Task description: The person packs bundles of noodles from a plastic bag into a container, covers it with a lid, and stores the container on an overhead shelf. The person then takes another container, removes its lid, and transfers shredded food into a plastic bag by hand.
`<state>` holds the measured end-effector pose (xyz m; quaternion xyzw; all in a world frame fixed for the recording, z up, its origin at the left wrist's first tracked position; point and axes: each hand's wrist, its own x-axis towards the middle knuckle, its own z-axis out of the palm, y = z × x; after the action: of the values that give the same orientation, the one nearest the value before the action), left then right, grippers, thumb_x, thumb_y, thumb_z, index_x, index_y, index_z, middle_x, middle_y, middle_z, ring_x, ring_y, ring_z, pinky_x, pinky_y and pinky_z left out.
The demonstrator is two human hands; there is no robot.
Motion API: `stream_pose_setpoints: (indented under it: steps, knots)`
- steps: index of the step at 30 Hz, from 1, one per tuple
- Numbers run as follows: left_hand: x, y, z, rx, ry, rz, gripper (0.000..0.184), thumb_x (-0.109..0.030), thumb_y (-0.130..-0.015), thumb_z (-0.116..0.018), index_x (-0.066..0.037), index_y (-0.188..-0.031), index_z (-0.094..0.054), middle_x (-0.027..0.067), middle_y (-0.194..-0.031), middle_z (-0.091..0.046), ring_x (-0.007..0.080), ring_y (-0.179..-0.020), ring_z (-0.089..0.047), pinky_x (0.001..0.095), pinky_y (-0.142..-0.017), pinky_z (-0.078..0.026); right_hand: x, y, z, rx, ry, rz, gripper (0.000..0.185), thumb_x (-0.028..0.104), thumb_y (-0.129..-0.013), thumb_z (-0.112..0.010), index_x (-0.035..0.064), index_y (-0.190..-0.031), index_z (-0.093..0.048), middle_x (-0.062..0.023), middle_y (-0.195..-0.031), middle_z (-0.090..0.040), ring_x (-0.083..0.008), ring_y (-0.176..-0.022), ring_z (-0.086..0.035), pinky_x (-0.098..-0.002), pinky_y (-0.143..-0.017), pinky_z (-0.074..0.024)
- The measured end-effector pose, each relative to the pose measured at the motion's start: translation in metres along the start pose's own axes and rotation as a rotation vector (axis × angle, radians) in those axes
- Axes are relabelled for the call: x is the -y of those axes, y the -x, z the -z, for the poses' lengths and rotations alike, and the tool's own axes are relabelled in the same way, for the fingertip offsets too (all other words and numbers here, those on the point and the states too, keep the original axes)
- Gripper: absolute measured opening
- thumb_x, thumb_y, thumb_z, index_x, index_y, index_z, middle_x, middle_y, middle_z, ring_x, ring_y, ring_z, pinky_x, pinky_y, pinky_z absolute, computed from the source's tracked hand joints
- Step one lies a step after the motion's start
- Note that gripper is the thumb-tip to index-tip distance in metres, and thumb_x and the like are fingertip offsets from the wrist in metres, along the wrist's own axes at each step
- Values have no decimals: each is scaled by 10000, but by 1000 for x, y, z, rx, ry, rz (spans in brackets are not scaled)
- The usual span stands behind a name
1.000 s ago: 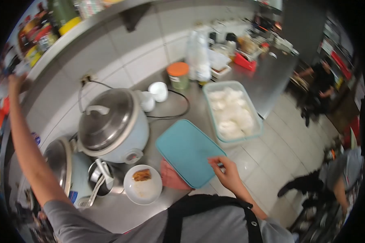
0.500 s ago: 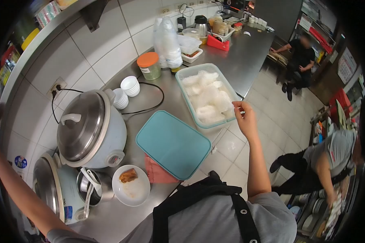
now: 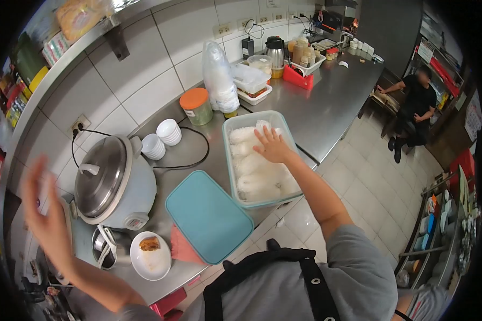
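Observation:
My right hand (image 3: 273, 145) is spread flat, palm down, over white bundles in clear plastic bags (image 3: 250, 167) inside a translucent tub (image 3: 226, 155). It seems to touch the bags; what they contain is hard to make out. Beside the tub, a teal lid (image 3: 210, 216) lies flat, overlapping a reddish cloth (image 3: 183, 247) at the counter's edge. At the left, my left hand (image 3: 47, 214) is raised in the air, blurred, its fingers stretched out with nothing in them. A rice cooker (image 3: 144, 187) with a steel lid stands nearest to that hand.
Behind the tub stand an orange-lidded jar (image 3: 196, 107), stacked plastic cups (image 3: 219, 80) and small white bowls (image 3: 168, 132). A plate (image 3: 154, 270) with a brown food piece lies near the front. A black cord (image 3: 209, 144) loops across the counter. A person (image 3: 415, 107) sits at the right.
My right hand has moved from the tub's right rim onto the bags, fingers spreading. My left hand has come down from the shelf at the far left. The bags look flatter and more evenly laid.

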<state>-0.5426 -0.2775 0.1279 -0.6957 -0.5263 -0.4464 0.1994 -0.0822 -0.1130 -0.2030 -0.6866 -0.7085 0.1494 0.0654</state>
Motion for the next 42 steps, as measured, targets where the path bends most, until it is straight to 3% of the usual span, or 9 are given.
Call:
stream_pose_setpoints:
  steps: [6, 9, 12, 13, 16, 25, 28, 36, 42]
  knots:
    - [-88, 150, -100, 587, 398, 248, 355, -162, -874, -703, -26, -1197, -643, 145, -1225, -643, 289, -1135, -615, 393, -1002, -453, 7, 12, 25, 140, 192, 74, 728, 653, -986, -270, 274, -1592, -130, -132, -1653, -77, -385, -1515, -60, -561, -1197, -123]
    - [-111, 201, -128, 828, 548, 341, 361, -173, -875, -706, -37, -1203, -644, 155, -1234, -641, 321, -1152, -609, 385, -993, -461, -23, -13, 58, 170, -148, 151, 597, 455, -993, -448, 273, -1545, -312, -108, -1596, -297, -355, -1472, -245, -556, -1163, -232]
    - [-127, 214, -155, 933, 660, 302, 354, -184, -891, -691, -39, -1210, -641, 169, -1264, -622, 352, -1159, -599, 397, -994, -464, -54, -29, 73, -99, -31, 341, 588, 177, -887, -620, 226, -1451, -463, -86, -1462, -474, -345, -1363, -392, -484, -1098, -367]
    - [-129, 213, -163, 930, 672, 267, 351, -188, -897, -685, -40, -1212, -640, 171, -1276, -614, 357, -1165, -592, 403, -999, -460, -59, -38, 61, -203, 93, 395, 671, 44, -734, -679, 198, -1371, -534, -101, -1371, -539, -310, -1246, -500, -437, -1030, -433]
    - [-135, 207, -186, 897, 685, 153, 341, -190, -909, -673, -48, -1217, -639, 172, -1305, -599, 358, -1190, -575, 412, -1012, -453, -65, -46, 52, 33, 5, 338, 553, 90, -755, -676, 174, -1296, -594, -114, -1280, -602, -298, -1156, -572, -418, -991, -459]
    - [-131, 183, -250, 806, 618, 3, 331, -150, -925, -633, -58, -1242, -621, 154, -1354, -574, 357, -1244, -538, 422, -1041, -436, -46, -26, 99, -432, -343, 313, 417, 93, -754, -714, 135, -1165, -659, -95, -1146, -642, -321, -1111, -596, -413, -965, -468]
    - [-129, 179, -285, 764, 585, -98, 383, -127, -919, -619, -63, -1295, -576, 159, -1411, -522, 364, -1270, -510, 435, -1059, -417, -50, -39, 60, -592, -165, 291, 379, 84, -747, -737, 131, -1118, -673, -86, -1131, -650, -317, -1124, -594, -432, -979, -453]
    - [-125, 186, -344, 842, 410, -177, 691, -116, -890, -641, -217, -1516, -367, 133, -1526, -403, 338, -1396, -388, 484, -1161, -295, -63, -22, 67, -281, -84, 312, 216, 96, -755, -730, 140, -966, -723, -72, -1054, -684, -289, -1062, -627, -446, -913, -472]
    - [-131, 160, -350, 1109, 395, -161, 737, -121, -869, -654, -371, -1504, -376, 91, -1313, -514, 274, -1269, -499, 644, -1159, -183, -48, 27, 50, -7, -53, 291, 244, 239, -790, -755, 98, -986, -719, -124, -1046, -665, -334, -1026, -623, -422, -877, -495]
